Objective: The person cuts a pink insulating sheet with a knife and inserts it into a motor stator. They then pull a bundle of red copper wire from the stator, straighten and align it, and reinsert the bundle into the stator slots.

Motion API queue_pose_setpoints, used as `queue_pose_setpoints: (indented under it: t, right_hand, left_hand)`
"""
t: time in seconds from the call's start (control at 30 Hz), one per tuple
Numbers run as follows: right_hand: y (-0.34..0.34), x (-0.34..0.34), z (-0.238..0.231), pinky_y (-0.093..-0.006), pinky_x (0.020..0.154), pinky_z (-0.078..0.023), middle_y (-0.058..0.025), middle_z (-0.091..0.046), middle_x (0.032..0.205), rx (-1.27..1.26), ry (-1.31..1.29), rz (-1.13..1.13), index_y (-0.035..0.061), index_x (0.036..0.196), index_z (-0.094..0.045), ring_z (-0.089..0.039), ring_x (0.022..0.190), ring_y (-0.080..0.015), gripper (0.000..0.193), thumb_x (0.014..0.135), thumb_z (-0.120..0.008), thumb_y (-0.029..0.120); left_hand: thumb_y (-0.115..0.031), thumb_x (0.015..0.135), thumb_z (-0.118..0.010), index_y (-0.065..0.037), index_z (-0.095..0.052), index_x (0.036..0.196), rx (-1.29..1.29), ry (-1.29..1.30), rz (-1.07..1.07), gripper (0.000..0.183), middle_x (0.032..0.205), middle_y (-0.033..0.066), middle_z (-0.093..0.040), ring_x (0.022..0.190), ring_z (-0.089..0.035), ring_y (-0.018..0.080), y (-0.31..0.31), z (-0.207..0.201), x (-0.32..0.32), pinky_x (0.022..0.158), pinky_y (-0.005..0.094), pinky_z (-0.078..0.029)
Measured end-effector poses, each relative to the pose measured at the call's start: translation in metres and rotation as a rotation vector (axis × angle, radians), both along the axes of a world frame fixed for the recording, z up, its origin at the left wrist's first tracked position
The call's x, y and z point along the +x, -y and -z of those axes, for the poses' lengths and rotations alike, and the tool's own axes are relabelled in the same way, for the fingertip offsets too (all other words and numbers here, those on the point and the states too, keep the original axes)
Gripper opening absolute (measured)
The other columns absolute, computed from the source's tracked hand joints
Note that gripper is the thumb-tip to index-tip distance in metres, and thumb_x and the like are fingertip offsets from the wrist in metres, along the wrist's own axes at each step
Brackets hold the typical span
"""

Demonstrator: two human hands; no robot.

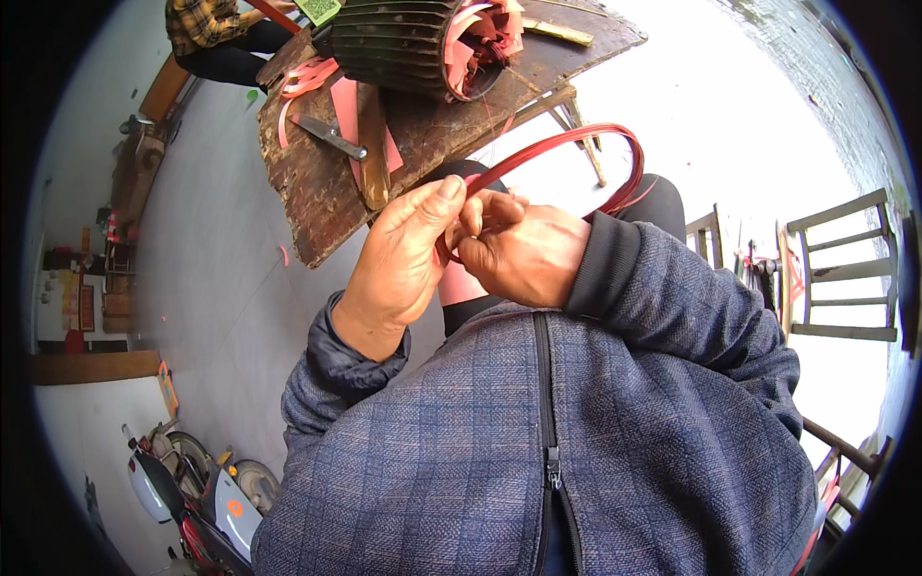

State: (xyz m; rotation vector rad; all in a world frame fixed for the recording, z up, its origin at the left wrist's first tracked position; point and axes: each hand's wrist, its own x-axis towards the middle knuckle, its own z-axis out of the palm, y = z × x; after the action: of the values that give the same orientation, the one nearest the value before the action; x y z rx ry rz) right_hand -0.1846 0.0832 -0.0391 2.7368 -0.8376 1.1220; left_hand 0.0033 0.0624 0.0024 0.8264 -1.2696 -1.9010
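Note:
A looped bundle of thin red strands point(569, 140) arches from my hands over to the right and drops behind my right wrist. My left hand point(401, 257) is closed on the bundle, thumb pointing up along it. Close against it, my right hand point(533, 252) is closed, its fingers curled in at the red strands between the two hands. The right fingertips are partly hidden. Both hands are over my lap, just this side of the worn wooden table point(303, 206). On that table lie a knife point(327, 136) and a wooden bar point(373, 144) over pink-red paper.
A dark ribbed cylinder point(389, 46) stuffed with red paper point(480, 48) lies on the table, with red strips point(309, 75) left of it. Another person point(206, 29) sits at the far left. Wooden chairs point(845, 274) stand at right, a motorcycle point(206, 499) lower left.

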Motion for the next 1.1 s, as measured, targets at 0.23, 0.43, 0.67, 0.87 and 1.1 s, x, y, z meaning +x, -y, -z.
queue_pose_setpoints:
  t: [0.23, 0.43, 0.67, 0.87, 1.1]
  right_hand:
    - [-0.004, -0.006, 0.014, -0.0376, 0.082, -0.057, -0.0100, -0.063, 0.072, 0.161, -0.117, -0.083, 0.0006, 0.089, -0.064, -0.068, 0.068, -0.0282, 0.012, 0.082, -0.063, 0.011]
    - [0.002, -0.008, 0.009, -0.0429, 0.080, -0.057, -0.0166, -0.060, 0.087, 0.359, 0.370, -0.200, 0.0033, 0.098, -0.059, -0.065, 0.078, -0.0343, 0.011, 0.090, -0.066, 0.001]
    - [0.024, -0.052, 0.029, -0.0458, 0.073, -0.058, -0.0135, -0.066, 0.080, 0.469, -0.003, -0.036, 0.0066, 0.104, -0.068, -0.070, 0.076, -0.0337, 0.012, 0.098, -0.070, 0.017]
    - [0.006, -0.073, 0.039, -0.0465, 0.077, -0.058, -0.0169, -0.073, 0.095, 0.586, 0.203, -0.123, 0.0007, 0.119, -0.069, -0.071, 0.085, -0.0376, 0.025, 0.100, -0.069, 0.017]
    - [-0.001, -0.031, -0.008, -0.0481, 0.070, -0.056, -0.0190, -0.071, 0.080, 0.781, 0.368, -0.181, 0.0025, 0.102, -0.067, -0.070, 0.076, -0.0410, 0.022, 0.104, -0.061, 0.024]
  left_hand:
    - [-0.031, 0.113, -0.053, -0.004, -0.062, 0.092, 0.186, 0.041, 0.197, 0.036, 0.085, 0.0058, -0.065, 0.077, -0.060, 0.0113, 0.024, 0.009, -0.013, 0.073, 0.0242, -0.051]
    - [-0.021, 0.113, -0.054, 0.001, -0.066, 0.106, 0.141, -0.131, 0.039, 0.026, 0.091, 0.0046, -0.067, 0.071, -0.057, 0.0115, 0.013, 0.003, -0.008, 0.069, 0.0240, -0.047]
    - [-0.030, 0.115, -0.045, 0.003, -0.068, 0.110, -0.141, -0.297, -0.062, 0.040, 0.059, -0.0066, -0.040, 0.053, -0.051, 0.0107, 0.010, -0.018, -0.007, 0.089, 0.0376, -0.059]
    - [-0.027, 0.116, -0.043, 0.007, -0.058, 0.133, 0.019, -0.293, 0.020, 0.041, 0.062, -0.0071, -0.043, 0.068, -0.059, 0.0118, 0.010, -0.025, -0.024, 0.100, 0.0445, -0.054]
    - [-0.036, 0.115, -0.044, 0.011, -0.057, 0.134, -0.157, -0.387, 0.140, 0.052, 0.063, -0.0036, -0.035, 0.062, -0.051, 0.0154, 0.022, -0.026, -0.034, 0.067, 0.0323, -0.049]
